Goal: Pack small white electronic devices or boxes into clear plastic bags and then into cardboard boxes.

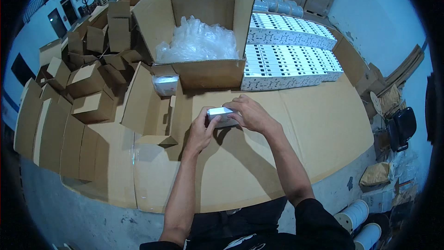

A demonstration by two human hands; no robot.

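A small white box (224,121) is between my two hands, above the cardboard-covered table (222,180). My left hand (201,130) grips its left end, with the thumb along the near side. The fingers of my right hand (251,115) are closed around its right end and upper edge. To the left of my hands lies an open brown carton (151,119); at its far end sits a white box in clear wrapping (165,84). Behind, a large open carton (210,71) holds a heap of clear plastic bags (199,41).
Stacked rows of small white boxes (291,60) stand at the back right. Several empty brown cartons (95,106) crowd the left side. Right of the table are a black chair (401,127) and a paper sack (375,174); white spools (354,215) stand on the floor.
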